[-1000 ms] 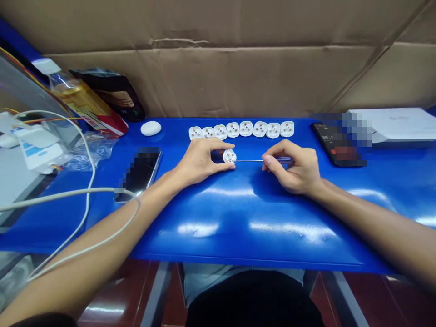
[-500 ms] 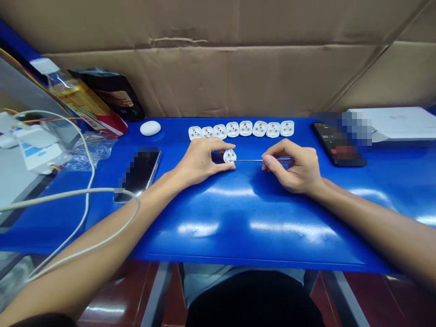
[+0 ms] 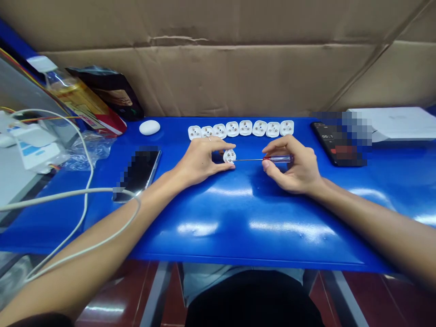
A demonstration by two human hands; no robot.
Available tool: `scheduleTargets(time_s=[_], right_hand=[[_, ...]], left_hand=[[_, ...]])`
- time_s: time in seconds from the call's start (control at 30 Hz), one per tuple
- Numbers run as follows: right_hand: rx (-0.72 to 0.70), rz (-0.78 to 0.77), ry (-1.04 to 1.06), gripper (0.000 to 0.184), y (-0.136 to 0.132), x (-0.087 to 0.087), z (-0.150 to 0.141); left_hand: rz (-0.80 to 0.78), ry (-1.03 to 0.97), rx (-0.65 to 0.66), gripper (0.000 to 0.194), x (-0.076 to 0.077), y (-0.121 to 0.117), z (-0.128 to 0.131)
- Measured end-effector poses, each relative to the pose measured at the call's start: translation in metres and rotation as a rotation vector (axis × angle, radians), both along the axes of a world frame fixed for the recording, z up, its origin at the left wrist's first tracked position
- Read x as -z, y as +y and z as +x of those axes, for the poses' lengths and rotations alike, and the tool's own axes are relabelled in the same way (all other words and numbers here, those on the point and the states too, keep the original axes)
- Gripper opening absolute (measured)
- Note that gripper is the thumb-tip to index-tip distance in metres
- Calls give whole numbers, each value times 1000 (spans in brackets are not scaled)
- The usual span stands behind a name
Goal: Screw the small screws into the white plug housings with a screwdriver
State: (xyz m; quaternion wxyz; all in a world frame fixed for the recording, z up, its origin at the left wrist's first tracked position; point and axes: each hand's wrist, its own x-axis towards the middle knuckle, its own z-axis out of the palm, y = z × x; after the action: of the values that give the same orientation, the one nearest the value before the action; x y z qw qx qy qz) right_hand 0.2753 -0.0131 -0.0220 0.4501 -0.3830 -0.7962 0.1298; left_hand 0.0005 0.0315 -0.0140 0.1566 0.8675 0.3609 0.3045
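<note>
Between the thumb and fingers of my left hand (image 3: 200, 160) is a small white plug part (image 3: 229, 156) with metal contacts or screws inside, its open face turned up toward me. My right hand (image 3: 304, 169) has a screwdriver (image 3: 280, 159) with a clear, red-collared handle. The thumb lies at the front of the handle and the index finger is lifted off it. The thin shaft lies level, pointing left, and its tip meets the lower right side of the plug part. Behind my hands, several similar white plug parts (image 3: 245, 127) stand in a row.
A phone (image 3: 139, 175) lies beside my left forearm, with a white cable (image 3: 89, 181) looping over that arm. At the back left are a white oval object (image 3: 149, 127) and a leaning bottle (image 3: 85, 102). Another phone (image 3: 335, 143) and a white box (image 3: 395, 122) sit at right.
My right fingers have loosened around the screwdriver handle, with the index finger lifting so that more of the handle shows. The left hand and plug part stay nearly still.
</note>
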Motion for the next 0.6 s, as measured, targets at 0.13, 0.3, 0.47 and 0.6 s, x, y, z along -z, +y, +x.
scheduleTargets(time_s=[0.13,0.3,0.47,0.6], right_hand=[[-3,-100,7,13,0,0,-1],[-39,-160,65,16,3,0,1],[40,-142,85,7,3,0,-1],[-4,-170,71,16,2,-1,-1]], left_hand=[[-6,-14,-3,45,0,1,0],[-35,-21,-5,46,0,1,0],[-33,6,-4,48,-1,0,0],[-36,3,-35,48,-1,0,0]])
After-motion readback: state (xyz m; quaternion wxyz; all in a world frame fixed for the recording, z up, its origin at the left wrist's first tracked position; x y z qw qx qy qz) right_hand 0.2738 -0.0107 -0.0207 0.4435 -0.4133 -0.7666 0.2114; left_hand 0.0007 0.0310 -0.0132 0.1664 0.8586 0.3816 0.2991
